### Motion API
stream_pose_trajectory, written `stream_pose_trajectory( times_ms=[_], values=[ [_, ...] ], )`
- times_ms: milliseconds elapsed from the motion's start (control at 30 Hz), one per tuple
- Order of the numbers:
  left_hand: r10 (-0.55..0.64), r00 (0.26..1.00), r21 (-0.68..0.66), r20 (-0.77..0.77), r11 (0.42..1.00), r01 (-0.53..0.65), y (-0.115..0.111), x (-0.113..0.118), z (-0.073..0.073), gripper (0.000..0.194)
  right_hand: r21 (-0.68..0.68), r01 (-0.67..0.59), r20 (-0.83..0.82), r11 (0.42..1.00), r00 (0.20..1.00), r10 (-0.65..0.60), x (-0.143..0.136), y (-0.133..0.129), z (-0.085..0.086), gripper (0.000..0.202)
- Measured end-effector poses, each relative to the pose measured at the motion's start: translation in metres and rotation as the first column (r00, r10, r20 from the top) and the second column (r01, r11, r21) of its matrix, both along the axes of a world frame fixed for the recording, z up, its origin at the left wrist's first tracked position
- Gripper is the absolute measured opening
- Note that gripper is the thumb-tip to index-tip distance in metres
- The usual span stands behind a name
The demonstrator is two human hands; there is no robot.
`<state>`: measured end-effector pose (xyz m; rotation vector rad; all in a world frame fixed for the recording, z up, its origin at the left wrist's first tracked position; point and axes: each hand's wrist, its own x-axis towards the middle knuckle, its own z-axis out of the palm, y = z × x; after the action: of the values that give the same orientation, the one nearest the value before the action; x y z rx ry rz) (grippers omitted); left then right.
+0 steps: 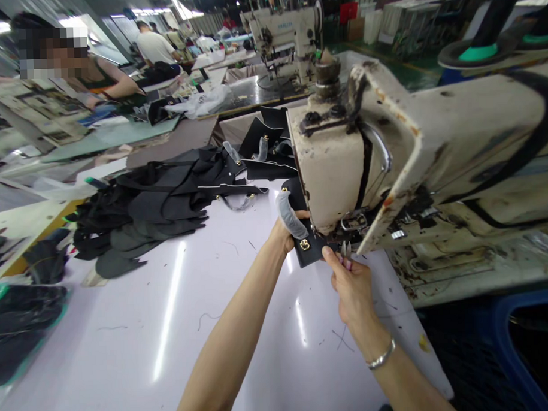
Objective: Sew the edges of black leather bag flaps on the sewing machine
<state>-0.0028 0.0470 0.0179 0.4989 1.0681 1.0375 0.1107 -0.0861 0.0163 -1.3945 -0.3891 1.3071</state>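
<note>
A black panel (311, 252) with a gold fitting and a plastic-wrapped handle (290, 216) lies under the head of a sewing machine (331, 167). My left hand (287, 232) is at the panel's left side, partly hidden by the wrapped handle, its fingers mostly out of sight. On the panel's near right edge rests the thumb of my right hand (352, 280), whose fingers are closed round small snips (345, 256) with their blades pointing up.
Black cut pieces (152, 204) are heaped at the left on the white table (207, 352). More black panels with handles (263, 140) lie behind. A blue basket (507, 323) stands at the lower right. A person (110, 79) works at the far left.
</note>
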Motion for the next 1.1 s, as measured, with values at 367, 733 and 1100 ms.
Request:
stream_pose_trajectory(
  times_ms=[367,733,1100],
  values=[
    [-0.009,1.000,-0.040,0.007,0.999,0.010,0.004,-0.004,-0.001,0.011,0.015,0.156,-0.163,0.988,0.975,-0.152,-0.021,0.011,0.003,0.069],
    [0.310,0.949,-0.013,-0.052,0.950,-0.311,-0.043,-0.016,-0.009,0.023,0.068,0.254,-0.126,0.965,0.961,-0.244,-0.021,0.012,0.001,0.054],
    [0.707,0.707,-0.221,-0.003,0.690,-0.690,-0.153,0.044,0.015,0.022,0.082,-0.151,0.144,0.985,0.980,0.139,0.044,0.016,-0.011,0.030]
  ],
)
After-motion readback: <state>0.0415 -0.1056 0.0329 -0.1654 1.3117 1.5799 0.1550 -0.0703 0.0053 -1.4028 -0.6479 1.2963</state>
